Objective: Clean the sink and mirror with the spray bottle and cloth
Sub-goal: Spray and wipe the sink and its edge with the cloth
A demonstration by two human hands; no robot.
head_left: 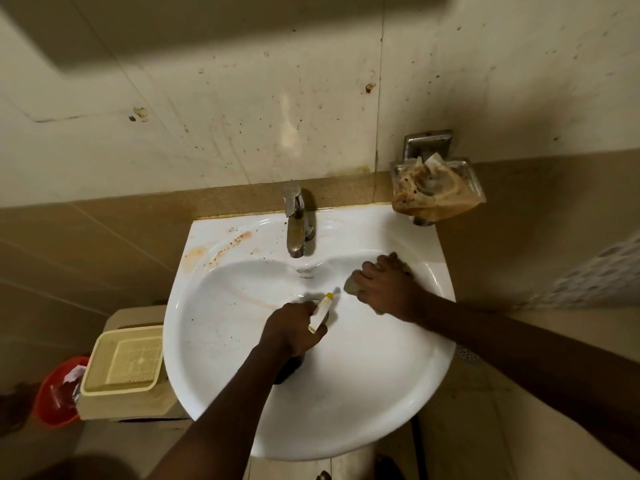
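Right grip [381, 285] presses cloth [353, 287] on sink [363, 393]; left grip [294, 330] clasps bottle [320, 311]. Scrub firmly toward the left stains.

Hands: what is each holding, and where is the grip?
Left hand grips the spray bottle at its neck, under the head. Right hand presses the cloth, bunched under its fingers.

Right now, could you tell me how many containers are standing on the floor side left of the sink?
2: a cream basket sits right beside the sink, and a red bucket stands further left, partly behind the basket. Others may be hidden below the basin.
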